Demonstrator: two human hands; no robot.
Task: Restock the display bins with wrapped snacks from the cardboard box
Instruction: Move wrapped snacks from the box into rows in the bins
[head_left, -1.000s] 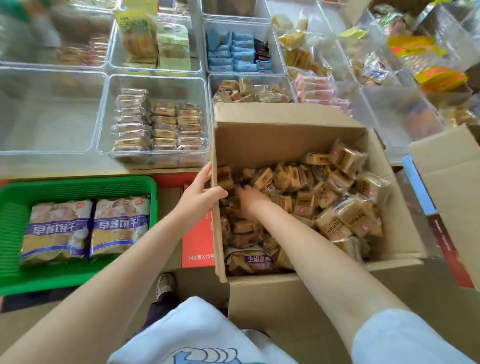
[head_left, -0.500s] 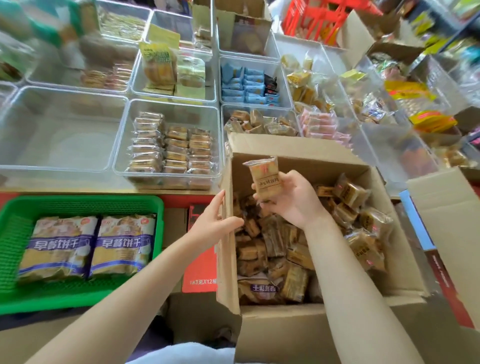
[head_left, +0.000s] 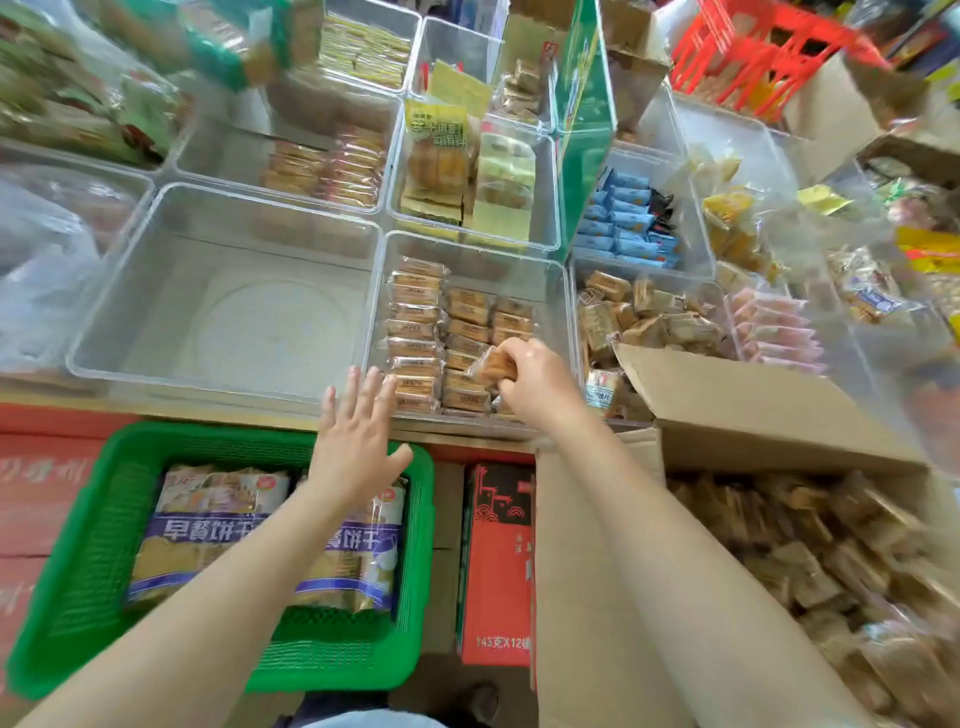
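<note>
head-worn view, facing down and forward, close over display bins (head_left: 470, 332)

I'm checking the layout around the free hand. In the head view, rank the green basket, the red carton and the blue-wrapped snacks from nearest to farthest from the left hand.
From the left hand:
1. Green basket, directly beneath it.
2. Red carton, on the floor to its right.
3. Blue-wrapped snacks, in a clear bin far up on the right.

The basket (head_left: 93, 561) at eight o'clock is bright green, a fine mesh pattern, holding purple-banded packets (head_left: 208, 540). The carton (head_left: 496, 566) at six o'clock is red and black. The snacks (head_left: 415, 332) at centre are golden-brown in clear wrap. The box (head_left: 743, 410) is plain brown. The crate (head_left: 753, 47) at one o'clock is red lattice.
</note>
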